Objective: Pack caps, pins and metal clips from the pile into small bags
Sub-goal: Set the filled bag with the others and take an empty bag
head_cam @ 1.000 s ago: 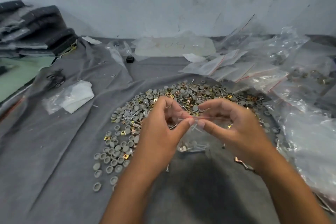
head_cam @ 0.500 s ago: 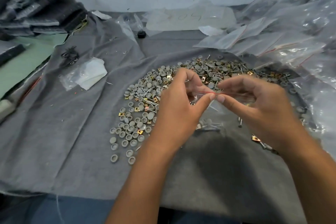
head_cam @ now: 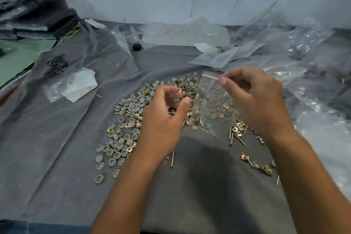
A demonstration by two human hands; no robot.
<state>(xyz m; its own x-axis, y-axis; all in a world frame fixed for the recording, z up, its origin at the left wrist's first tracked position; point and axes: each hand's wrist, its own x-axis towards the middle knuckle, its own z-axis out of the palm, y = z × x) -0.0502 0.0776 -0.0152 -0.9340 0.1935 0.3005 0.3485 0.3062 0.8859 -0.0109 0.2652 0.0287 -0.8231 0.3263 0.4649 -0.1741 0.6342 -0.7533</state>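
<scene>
Head view: right hand [head_cam: 254, 100] pinches small bag [head_cam: 210, 100] above pile [head_cam: 129, 119].

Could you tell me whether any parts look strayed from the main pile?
Yes: a lone pin lies near the left forearm, and a few metal clips and pins sit scattered by the right wrist, apart from the pile.

Two hands [head_cam: 161, 119], one held small bag [head_cam: 210, 100], one black cap [head_cam: 137, 46] at upper middle, and grey caps [head_cam: 121, 138], pins [head_cam: 172, 159] and metal clips [head_cam: 245, 157] too many to count.
</scene>
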